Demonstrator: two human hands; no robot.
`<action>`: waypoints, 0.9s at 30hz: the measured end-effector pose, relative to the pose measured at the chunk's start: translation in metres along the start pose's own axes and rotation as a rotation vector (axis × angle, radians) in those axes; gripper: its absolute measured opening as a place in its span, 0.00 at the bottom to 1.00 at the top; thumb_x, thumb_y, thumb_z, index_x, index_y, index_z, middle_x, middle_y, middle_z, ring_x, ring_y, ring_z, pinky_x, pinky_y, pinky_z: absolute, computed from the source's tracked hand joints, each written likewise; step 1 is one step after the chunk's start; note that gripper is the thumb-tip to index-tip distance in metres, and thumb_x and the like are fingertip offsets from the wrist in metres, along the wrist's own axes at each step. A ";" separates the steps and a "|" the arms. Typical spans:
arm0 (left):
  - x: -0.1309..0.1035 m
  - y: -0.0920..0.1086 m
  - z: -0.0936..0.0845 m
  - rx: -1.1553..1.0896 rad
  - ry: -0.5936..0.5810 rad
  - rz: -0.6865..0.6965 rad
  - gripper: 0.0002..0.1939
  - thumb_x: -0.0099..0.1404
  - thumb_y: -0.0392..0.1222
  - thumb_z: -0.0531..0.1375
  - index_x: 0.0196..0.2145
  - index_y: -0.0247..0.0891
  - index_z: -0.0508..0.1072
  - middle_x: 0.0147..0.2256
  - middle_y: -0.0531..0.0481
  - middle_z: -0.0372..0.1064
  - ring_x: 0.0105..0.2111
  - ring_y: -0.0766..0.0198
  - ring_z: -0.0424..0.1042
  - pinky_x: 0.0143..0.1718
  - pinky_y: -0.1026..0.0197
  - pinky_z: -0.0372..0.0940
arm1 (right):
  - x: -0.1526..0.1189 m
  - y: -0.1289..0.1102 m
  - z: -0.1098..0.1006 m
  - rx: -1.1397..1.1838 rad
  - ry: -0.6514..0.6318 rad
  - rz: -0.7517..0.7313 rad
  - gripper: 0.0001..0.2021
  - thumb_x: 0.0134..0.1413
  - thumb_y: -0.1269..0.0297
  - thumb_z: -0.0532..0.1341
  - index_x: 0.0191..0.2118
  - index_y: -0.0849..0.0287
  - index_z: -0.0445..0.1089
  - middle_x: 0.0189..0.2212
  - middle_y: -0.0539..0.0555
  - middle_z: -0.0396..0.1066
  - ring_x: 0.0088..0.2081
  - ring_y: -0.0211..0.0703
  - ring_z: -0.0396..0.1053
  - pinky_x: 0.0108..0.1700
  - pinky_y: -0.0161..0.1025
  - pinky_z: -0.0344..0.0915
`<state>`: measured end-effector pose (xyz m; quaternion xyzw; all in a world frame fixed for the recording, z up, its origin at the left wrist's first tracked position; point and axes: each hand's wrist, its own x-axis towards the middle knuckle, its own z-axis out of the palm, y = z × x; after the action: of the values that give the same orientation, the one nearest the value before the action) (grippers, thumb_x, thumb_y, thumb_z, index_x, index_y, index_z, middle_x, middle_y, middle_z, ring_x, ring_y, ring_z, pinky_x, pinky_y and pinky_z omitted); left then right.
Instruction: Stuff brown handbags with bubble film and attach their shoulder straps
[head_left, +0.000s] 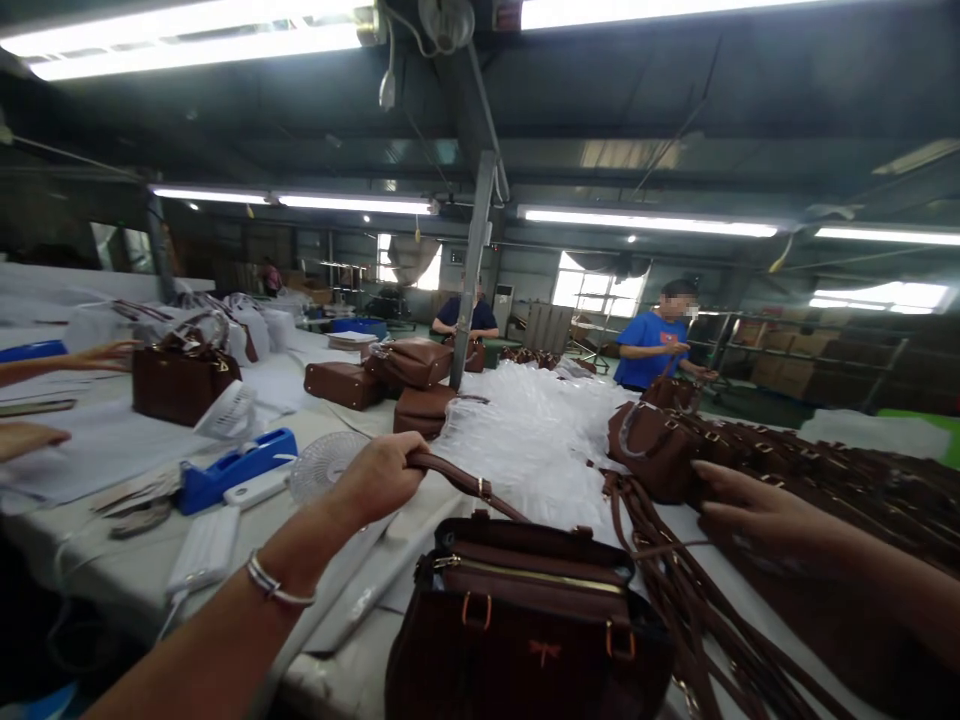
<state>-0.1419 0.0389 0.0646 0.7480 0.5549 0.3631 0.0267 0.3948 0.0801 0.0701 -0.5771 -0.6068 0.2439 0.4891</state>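
My left hand (pixel 386 475), with a bracelet on its wrist, is closed round one end of a brown shoulder strap (pixel 457 476). The strap has a gold buckle and runs down behind an open brown handbag (pixel 525 640). This bag stands upright before me, its gold zip, handle rings and small dragonfly emblem showing. To the right, a thin length of strap runs towards my right hand (pixel 739 505), whose fingers seem closed on it; the grip is partly hidden. Beside the bag lies a bundle of loose brown straps (pixel 694 610).
White plastic wrapping (pixel 532 420) is heaped mid-table. Brown bags (pixel 416 365) lie beyond it; many more (pixel 840 490) stand at right. Pliers (pixel 139 515), a blue tape dispenser (pixel 236 470) and small fans are at left. Another person's hands (pixel 34 440) are at far left; two co-workers stand opposite.
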 end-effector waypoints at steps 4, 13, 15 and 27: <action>0.007 0.059 0.009 -0.035 -0.021 0.124 0.07 0.55 0.32 0.58 0.31 0.39 0.76 0.29 0.50 0.75 0.30 0.61 0.71 0.32 0.61 0.59 | -0.048 -0.097 0.134 -0.101 -0.475 -0.395 0.43 0.51 0.55 0.72 0.71 0.52 0.57 0.64 0.64 0.66 0.63 0.61 0.64 0.63 0.61 0.62; -0.023 0.030 -0.015 -0.124 -0.058 0.181 0.08 0.68 0.40 0.58 0.39 0.38 0.78 0.34 0.48 0.76 0.34 0.60 0.72 0.36 0.60 0.62 | -0.052 -0.142 0.226 -0.315 -0.465 -0.909 0.16 0.66 0.66 0.58 0.57 0.58 0.72 0.45 0.60 0.78 0.44 0.49 0.75 0.47 0.45 0.71; -0.035 0.013 -0.018 -0.178 -0.095 0.175 0.12 0.72 0.43 0.55 0.39 0.38 0.78 0.31 0.49 0.75 0.32 0.62 0.71 0.36 0.61 0.61 | -0.042 -0.130 0.221 -0.391 -0.483 -0.972 0.15 0.68 0.64 0.56 0.55 0.59 0.74 0.41 0.60 0.78 0.40 0.48 0.75 0.43 0.42 0.70; -0.054 0.019 -0.006 -0.482 -0.244 0.078 0.18 0.75 0.47 0.51 0.30 0.38 0.69 0.25 0.53 0.69 0.25 0.67 0.67 0.29 0.64 0.60 | -0.096 -0.172 0.273 -0.245 -0.663 -0.973 0.19 0.60 0.69 0.62 0.56 0.58 0.70 0.41 0.58 0.76 0.40 0.47 0.73 0.42 0.40 0.68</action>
<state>-0.1366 -0.0165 0.0497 0.7792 0.4157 0.3927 0.2565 0.0630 0.0262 0.0781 -0.1787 -0.9452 0.0872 0.2591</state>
